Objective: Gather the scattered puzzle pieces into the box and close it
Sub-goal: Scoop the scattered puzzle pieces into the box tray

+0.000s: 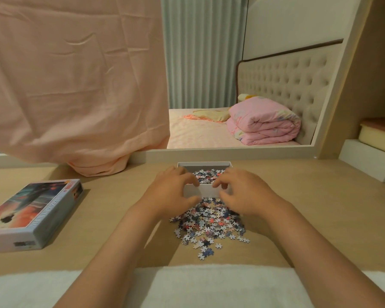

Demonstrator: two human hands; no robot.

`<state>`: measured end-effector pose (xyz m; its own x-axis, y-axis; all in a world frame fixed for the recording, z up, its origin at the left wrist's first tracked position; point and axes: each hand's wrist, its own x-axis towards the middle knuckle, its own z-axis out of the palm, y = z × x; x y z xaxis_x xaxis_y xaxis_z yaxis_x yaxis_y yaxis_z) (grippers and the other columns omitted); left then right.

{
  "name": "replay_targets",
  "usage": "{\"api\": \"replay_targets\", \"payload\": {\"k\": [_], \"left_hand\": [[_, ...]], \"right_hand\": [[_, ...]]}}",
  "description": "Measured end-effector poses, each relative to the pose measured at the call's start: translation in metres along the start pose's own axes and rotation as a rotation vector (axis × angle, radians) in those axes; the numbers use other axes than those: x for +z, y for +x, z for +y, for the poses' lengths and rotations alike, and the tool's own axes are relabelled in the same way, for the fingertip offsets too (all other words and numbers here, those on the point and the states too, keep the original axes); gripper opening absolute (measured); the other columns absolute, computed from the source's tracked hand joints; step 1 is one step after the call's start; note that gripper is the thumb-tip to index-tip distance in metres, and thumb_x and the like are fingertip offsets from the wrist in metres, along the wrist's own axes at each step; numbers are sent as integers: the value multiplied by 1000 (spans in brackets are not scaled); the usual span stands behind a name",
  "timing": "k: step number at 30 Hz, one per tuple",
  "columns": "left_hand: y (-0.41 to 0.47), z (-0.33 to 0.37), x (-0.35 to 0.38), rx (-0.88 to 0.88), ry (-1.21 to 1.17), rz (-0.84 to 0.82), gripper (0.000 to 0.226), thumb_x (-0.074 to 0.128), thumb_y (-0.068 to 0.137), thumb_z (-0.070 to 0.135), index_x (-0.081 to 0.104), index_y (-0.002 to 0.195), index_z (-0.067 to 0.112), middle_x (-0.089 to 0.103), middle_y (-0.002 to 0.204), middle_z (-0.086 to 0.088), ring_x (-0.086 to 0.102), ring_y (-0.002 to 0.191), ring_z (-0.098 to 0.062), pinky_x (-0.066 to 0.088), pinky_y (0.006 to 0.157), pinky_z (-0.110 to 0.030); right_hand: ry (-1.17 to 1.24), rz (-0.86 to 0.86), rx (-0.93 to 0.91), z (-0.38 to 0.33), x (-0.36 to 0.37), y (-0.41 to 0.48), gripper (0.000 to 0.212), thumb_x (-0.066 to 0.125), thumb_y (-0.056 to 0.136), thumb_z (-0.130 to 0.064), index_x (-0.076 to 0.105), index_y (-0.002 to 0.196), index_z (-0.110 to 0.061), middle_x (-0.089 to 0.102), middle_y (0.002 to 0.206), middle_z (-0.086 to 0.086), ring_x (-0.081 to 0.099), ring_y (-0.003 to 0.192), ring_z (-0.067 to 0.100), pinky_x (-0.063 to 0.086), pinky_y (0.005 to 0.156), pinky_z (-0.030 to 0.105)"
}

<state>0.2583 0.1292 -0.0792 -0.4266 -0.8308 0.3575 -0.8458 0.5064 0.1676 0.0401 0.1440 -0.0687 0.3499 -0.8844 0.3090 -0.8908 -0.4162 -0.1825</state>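
A white box stands open at the back of the wooden desk, with several puzzle pieces inside it. A loose heap of puzzle pieces lies on the desk right in front of the box. My left hand and my right hand are at the box's near wall. On each hand the fingers curl over the rim and the thumb sits low on the wall's outside. The printed lid lies face up at the left, apart from the box.
A peach cloth hangs down onto the desk at the back left. A mirror behind the box shows a bed. A white block sits at the right. A white towel covers the near edge.
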Motion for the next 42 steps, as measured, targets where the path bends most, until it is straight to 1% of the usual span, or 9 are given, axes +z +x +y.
{"api": "replay_targets", "payload": {"k": [4,8,15,18,23,27,33,37,42], "left_hand": [[-15,0,1,-72,-30,-376,72,56,72,75,44,137,45,37,139,10,37,128,-14,40,105,-42],[-23,-6,17,-42,67,-448,76,49,81,74,29,148,44,28,149,13,27,136,-16,33,110,-42],[-15,-3,26,33,-128,-214,36,68,87,38,66,123,30,59,114,8,55,103,-11,46,90,-29],[-12,-3,27,30,-165,-149,28,69,87,30,71,115,28,65,105,7,58,92,-11,50,84,-32],[-7,-2,29,22,-215,-68,21,69,88,25,73,109,25,72,101,7,61,85,-10,50,79,-28],[-4,-5,34,-34,-309,-64,14,73,85,25,73,99,26,71,91,9,62,80,-7,52,76,-32],[7,-1,20,-132,-552,15,10,73,86,24,73,95,21,69,78,8,64,64,-6,47,57,-18],[34,-3,9,-103,-495,121,14,71,87,27,73,100,21,70,83,9,62,76,-6,43,64,-20],[65,0,15,-94,-382,-8,26,54,99,22,69,120,18,73,104,-2,66,90,-17,49,77,-30]], "right_hand": [[-67,-334,-11,-17,2,-7,67,62,80,-63,49,141,-37,47,128,-8,53,114,16,48,93,37],[-112,-469,32,-15,19,-4,84,57,79,-74,36,150,-33,37,142,1,37,132,21,42,105,45],[56,-304,66,-21,26,0,40,64,91,-46,64,128,-30,57,121,-3,57,106,16,50,90,35],[80,-244,61,-21,30,1,29,64,93,-33,70,121,-27,67,111,-4,62,93,13,54,85,32],[172,-185,82,-21,36,3,52,72,87,-38,56,136,-28,66,118,-4,61,101,12,49,85,26],[161,-164,78,-24,36,10,18,71,89,-30,73,106,-24,68,88,-3,61,76,13,43,62,25],[296,6,184,-15,23,19,9,70,89,-23,79,92,-25,72,85,-9,64,73,8,49,67,23],[325,250,187,-4,18,35,16,68,92,-24,78,104,-26,72,97,-6,61,84,10,48,77,27],[139,161,132,11,37,44,26,52,100,-27,69,118,-34,70,108,-3,58,102,24,47,87,40]]}}
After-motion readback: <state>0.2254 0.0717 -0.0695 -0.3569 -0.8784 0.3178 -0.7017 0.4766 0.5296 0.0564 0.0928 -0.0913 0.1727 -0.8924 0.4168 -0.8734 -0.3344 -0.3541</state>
